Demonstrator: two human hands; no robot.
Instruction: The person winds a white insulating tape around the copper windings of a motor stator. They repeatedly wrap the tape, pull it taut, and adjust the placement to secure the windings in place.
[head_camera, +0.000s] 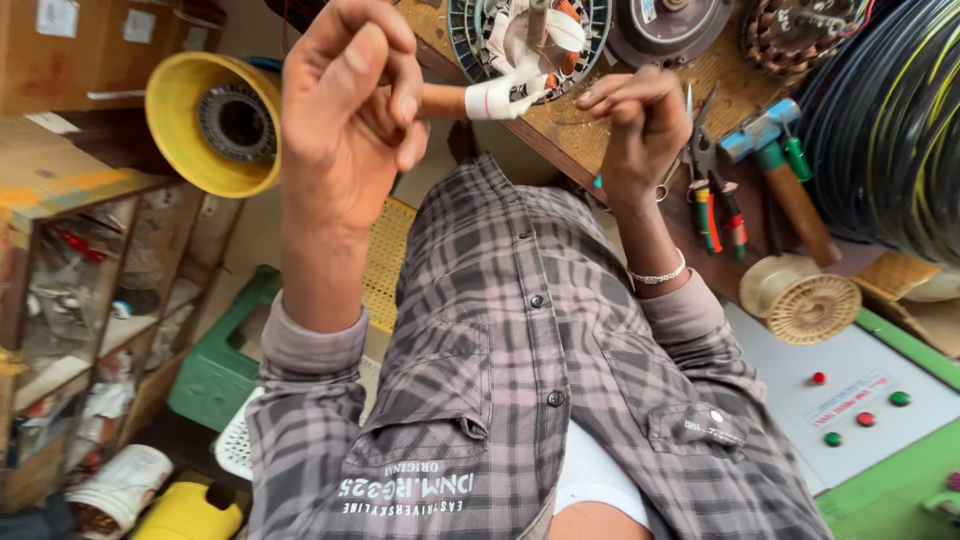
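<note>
- One wooden worktop (585, 140), running along the upper right of the head view, carries the motor parts and tools.
- One coil of black cable with yellow stripes (890, 120) at the far right edge.
- Three round motor parts on the worktop: one wound stator with grey slotted rim and white tape (480, 35), one dark disc-shaped cover (665, 30), one stator with copper windings (790, 35).
- One yellow plastic cone-shaped housing (190, 120) at upper left, beside the wooden shelves (90, 290).
- One green panel with grey plate (880, 400), lower right; four round buttons counted, two red and two green.
- One cream plastic spool (800, 297), lying between the panel and the tools.
- One left hand (345, 120), grip pressed together around a wooden rod with white tape at its end (480, 98), raised in front of the wound stator.
- One right hand (640, 125), fingers curled and pinched; what it pinches cannot be told.
- One hammer with blue head (775, 165); one pair of pliers with red and green handles (712, 195).
</note>
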